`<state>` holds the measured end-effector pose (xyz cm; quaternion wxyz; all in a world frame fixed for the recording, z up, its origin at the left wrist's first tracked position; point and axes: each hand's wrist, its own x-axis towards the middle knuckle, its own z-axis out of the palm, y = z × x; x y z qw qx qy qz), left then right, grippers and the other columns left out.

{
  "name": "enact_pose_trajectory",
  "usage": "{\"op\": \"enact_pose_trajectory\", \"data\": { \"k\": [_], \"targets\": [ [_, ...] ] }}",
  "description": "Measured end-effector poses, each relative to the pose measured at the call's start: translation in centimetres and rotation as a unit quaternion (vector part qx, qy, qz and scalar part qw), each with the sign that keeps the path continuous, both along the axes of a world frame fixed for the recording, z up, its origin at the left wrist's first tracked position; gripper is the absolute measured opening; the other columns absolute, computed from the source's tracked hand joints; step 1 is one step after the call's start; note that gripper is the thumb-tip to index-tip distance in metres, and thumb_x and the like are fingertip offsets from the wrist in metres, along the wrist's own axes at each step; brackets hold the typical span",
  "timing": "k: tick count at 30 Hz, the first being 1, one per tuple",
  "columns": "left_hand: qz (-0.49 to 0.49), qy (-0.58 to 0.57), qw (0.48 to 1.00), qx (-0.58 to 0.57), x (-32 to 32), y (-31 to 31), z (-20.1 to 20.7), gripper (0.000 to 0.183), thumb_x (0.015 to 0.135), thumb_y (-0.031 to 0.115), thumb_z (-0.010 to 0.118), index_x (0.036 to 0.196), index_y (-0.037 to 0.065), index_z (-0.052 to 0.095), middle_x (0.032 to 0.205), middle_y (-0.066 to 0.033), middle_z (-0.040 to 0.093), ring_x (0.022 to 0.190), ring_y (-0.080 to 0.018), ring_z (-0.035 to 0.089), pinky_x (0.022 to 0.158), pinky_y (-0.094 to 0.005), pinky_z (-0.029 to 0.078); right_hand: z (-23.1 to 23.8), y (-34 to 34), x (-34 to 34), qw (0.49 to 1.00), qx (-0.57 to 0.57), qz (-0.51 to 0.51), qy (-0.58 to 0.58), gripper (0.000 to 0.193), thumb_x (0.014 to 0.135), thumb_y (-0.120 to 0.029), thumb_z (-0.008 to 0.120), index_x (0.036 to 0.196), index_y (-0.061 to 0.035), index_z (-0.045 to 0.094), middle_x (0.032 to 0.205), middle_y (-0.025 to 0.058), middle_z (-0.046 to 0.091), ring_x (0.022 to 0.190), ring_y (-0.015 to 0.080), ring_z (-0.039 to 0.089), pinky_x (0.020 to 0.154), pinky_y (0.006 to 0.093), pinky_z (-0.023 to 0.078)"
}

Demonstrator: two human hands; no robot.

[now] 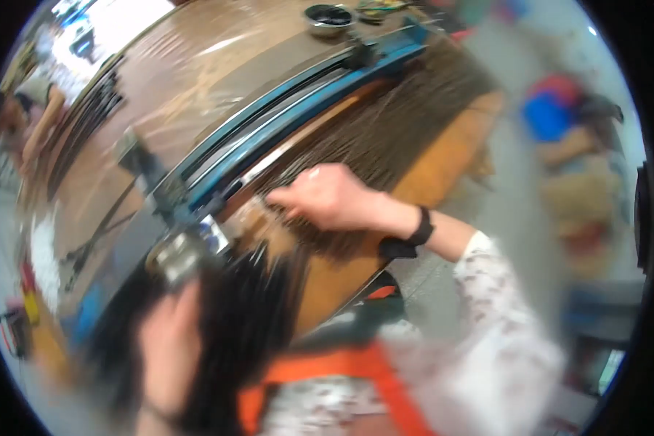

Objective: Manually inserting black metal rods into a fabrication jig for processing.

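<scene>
My right hand (327,196) is closed above a wide layer of thin dark rods (370,138), thumb and forefinger pressed together. Whatever it pinches is too small or blurred to make out. Motion smears my left hand (171,334), which is low and left beside a round metallic piece (178,254); whether it grips that piece I cannot tell. Under and around this hand lies a bundle of black strips (258,291), also blurred. Beyond both hands a long blue metal rail fixture (269,131) runs diagonally across the table.
A metal bowl with dark contents (329,20) stands at the far side. More dark strips (87,127) lie at the table's left, near another person's arm (43,123). An orange-brown board edge (450,156) borders the rods. Red and blue items (548,112) are blurred at right.
</scene>
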<state>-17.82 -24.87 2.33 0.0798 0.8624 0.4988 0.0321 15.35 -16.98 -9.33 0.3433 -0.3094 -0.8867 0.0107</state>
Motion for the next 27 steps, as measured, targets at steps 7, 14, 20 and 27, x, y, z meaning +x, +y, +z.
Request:
{"op": "enact_pose_trajectory", "data": {
  "k": [7,14,20,27],
  "targets": [
    [-0.056,0.019,0.992,0.113,-2.5,1.0,-1.2,0.037,0.084,0.000,0.059,0.118,0.012,0.067,0.074,-0.0127,0.054,0.062,-0.0321,0.056,0.052,-0.0443,0.044,1.3,1.0,-1.0,0.994,0.067,-0.050,0.076,0.047,0.073,-0.029,0.080,0.112,-0.0097,0.064,0.066,0.0037,0.059,0.059,0.0224,0.060,0.050,0.0344,0.050],
    [-0.076,0.006,0.991,0.109,-1.3,0.8,-0.1,0.036,0.081,0.000,0.059,0.115,0.008,0.066,0.078,-0.0136,0.056,0.066,-0.0325,0.056,0.054,-0.0432,0.044,2.6,0.4,-3.6,0.989,0.077,0.000,0.126,0.080,0.071,-0.049,0.079,0.131,-0.0011,0.056,0.072,0.0074,0.056,0.061,0.0207,0.059,0.052,0.0330,0.051],
    [-0.090,0.028,0.983,0.155,0.7,1.0,1.3,0.027,0.082,0.003,0.063,0.107,0.012,0.068,0.069,-0.0096,0.053,0.062,-0.0286,0.055,0.051,-0.0418,0.043,2.9,-1.7,-6.8,0.997,0.065,0.005,0.050,0.062,0.075,-0.030,0.080,0.128,-0.0044,0.059,0.066,0.0032,0.056,0.055,0.0201,0.059,0.049,0.0326,0.051],
    [-0.052,0.018,0.981,0.188,-0.3,1.3,1.2,0.038,0.081,0.000,0.063,0.115,0.016,0.070,0.067,-0.0088,0.045,0.058,-0.0266,0.050,0.050,-0.0400,0.039,2.3,-0.5,-6.6,0.987,0.083,0.021,0.133,0.055,0.074,-0.026,0.081,0.123,-0.0070,0.064,0.063,0.0024,0.055,0.054,0.0169,0.057,0.046,0.0298,0.047]
  ]
}}
